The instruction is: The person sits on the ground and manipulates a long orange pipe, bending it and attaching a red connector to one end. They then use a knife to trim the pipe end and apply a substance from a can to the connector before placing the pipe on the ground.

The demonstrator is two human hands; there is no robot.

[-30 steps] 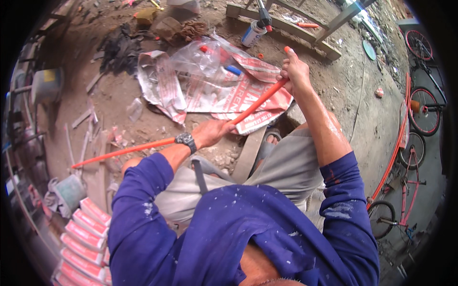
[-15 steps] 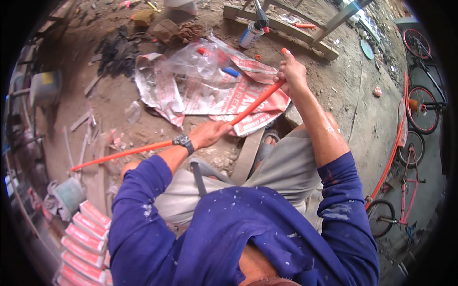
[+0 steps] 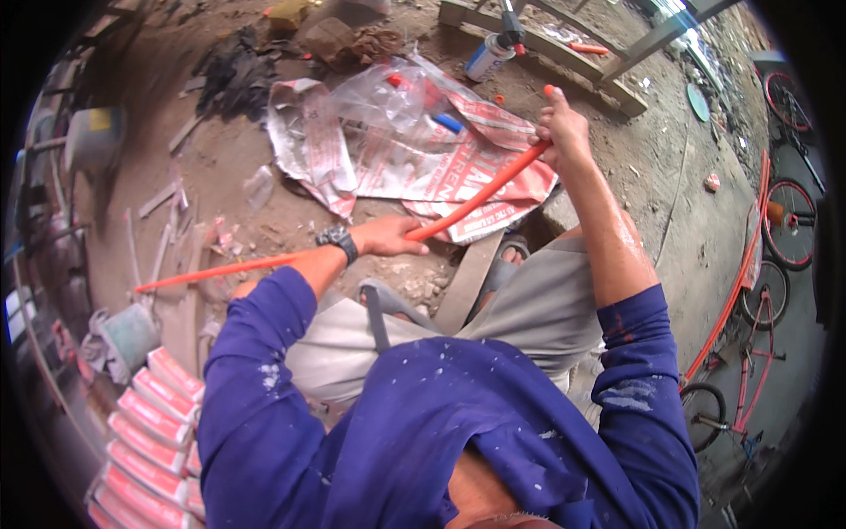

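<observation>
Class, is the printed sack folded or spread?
Mostly spread: the sack lies open across the dirt, edges crumpled, with clear plastic and a blue piece on it.

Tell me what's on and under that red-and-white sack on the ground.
Clear plastic and a blue piece lie on the sack; a red piece shows at the plastic. The orange tube crosses above. Anything beneath the sack is covered.

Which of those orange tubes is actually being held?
The long central tube gripped in the right fingers; the short tube near the top and the far-right tubing lie untouched.
</observation>
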